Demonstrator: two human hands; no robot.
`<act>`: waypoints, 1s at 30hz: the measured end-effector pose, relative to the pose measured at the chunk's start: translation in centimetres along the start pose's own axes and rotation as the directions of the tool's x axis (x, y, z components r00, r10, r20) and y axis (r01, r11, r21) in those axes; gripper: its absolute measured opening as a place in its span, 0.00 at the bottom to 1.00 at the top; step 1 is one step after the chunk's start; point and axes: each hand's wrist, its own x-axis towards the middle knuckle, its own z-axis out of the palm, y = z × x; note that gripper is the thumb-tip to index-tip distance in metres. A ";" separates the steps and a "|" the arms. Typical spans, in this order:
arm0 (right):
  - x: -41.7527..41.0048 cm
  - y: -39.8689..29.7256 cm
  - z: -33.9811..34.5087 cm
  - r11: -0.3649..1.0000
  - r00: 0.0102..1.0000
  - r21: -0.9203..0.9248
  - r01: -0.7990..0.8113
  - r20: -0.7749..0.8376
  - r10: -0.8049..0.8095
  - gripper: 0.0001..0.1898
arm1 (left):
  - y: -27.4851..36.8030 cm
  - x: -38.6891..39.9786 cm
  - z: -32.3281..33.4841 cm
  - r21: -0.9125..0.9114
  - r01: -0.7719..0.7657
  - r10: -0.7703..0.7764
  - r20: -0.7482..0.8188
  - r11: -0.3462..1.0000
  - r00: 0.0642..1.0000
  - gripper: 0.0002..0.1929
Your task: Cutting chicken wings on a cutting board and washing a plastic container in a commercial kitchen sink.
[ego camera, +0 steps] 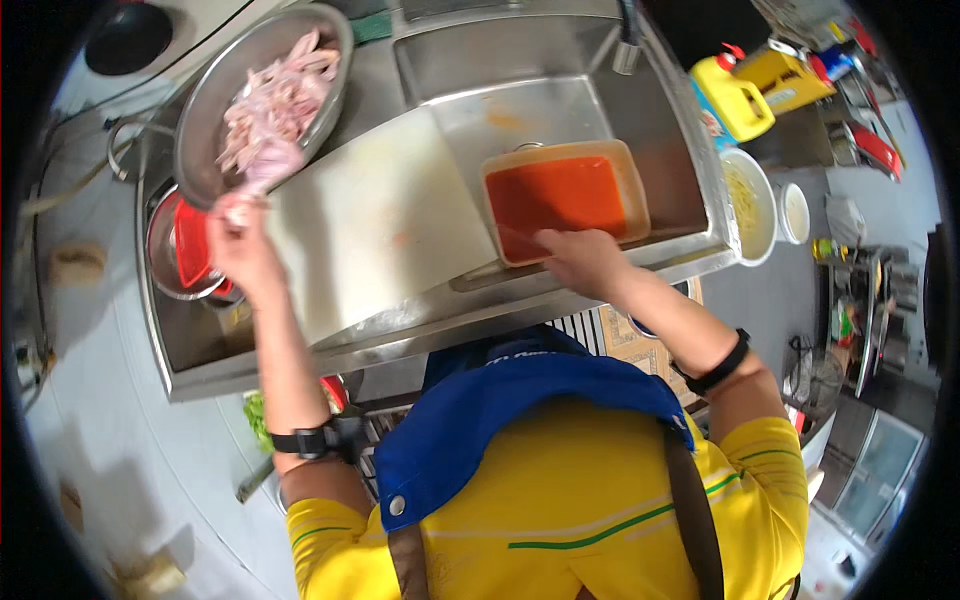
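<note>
My left hand (251,251) grips a piece of raw pink meat (274,161), blurred, at the near rim of a large metal bowl (191,142). More raw meat pieces (277,97), perhaps poultry, are heaped in that bowl. To its right, a white cutting board (375,217) lies across the sink, with a small orange stain on it. My right hand (589,259) is over the near edge of a plastic tub (637,187) of red-orange liquid (555,195). Its fingers are curled and blurred; whether a thin tool is in them I cannot tell.
The steel sink (517,105) has a faucet (626,56) at its back right. A red plastic container (191,240) sits in a metal bowl at left. Beyond the right edge stand a yellow jug (731,97) and a white bucket (761,206) of pale yellow strips.
</note>
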 end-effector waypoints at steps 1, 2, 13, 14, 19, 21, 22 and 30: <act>1.0 -0.9 0.5 1.000 1.000 0.015 0.017 0.002 -0.017 0.08 | 0.8 2.2 0.1 0.116 0.032 -0.027 -0.052 0.993 0.998 0.08; 2.0 -1.8 0.9 0.999 0.999 0.029 0.033 0.001 -0.033 0.08 | 1.4 4.1 0.3 0.268 0.064 -0.064 -0.009 0.961 0.998 0.10; 15.0 -11.3 7.4 0.934 0.939 -0.210 0.289 -0.130 -0.319 0.09 | -1.9 -4.4 -0.1 0.353 -0.372 0.143 0.532 0.859 0.835 0.19; 15.1 -11.3 7.4 0.932 0.937 -0.213 0.291 -0.130 -0.323 0.09 | -2.4 -6.0 -0.4 0.374 -0.409 0.163 0.540 0.832 0.826 0.19; 10.7 -6.6 5.5 0.955 0.851 0.051 0.292 -0.470 -0.235 0.10 | -2.4 -10.6 0.5 0.335 -0.425 0.117 0.654 0.841 0.747 0.19; 7.8 -0.8 5.1 0.996 0.917 -0.006 0.086 -0.391 -0.082 0.12 | -2.4 -11.9 1.1 0.304 -0.411 0.106 0.680 0.860 0.725 0.19; 6.6 1.4 4.6 0.981 0.939 -0.069 -0.181 -0.309 0.152 0.13 | -2.7 -12.5 1.1 0.315 -0.486 0.133 0.715 0.815 0.686 0.19; 1.0 26.1 4.0 0.677 0.677 -0.179 -0.714 0.067 0.733 0.13 | -0.7 -17.2 3.7 0.404 -0.367 0.025 0.643 0.838 0.765 0.22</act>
